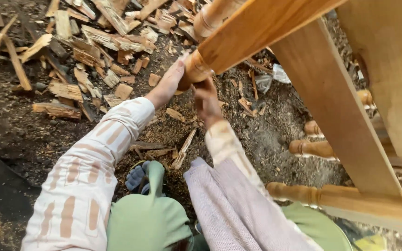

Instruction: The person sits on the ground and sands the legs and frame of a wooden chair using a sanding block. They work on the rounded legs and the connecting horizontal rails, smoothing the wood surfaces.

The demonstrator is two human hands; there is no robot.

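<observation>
A varnished wooden frame with turned legs, its square rail (275,25) running up to the right, hangs tilted over the ground. My left hand (168,83) presses flat against the rounded end of one turned leg (196,69). My right hand (206,100) grips the same leg from below, fingers curled around it. Both sleeves are pale with faded stripes.
A heap of split wood scraps (89,42) lies at the upper left on dark soil covered with sawdust. More turned legs (315,148) and flat boards (340,111) of the frame fill the right side. My foot in a blue sock (136,176) shows below.
</observation>
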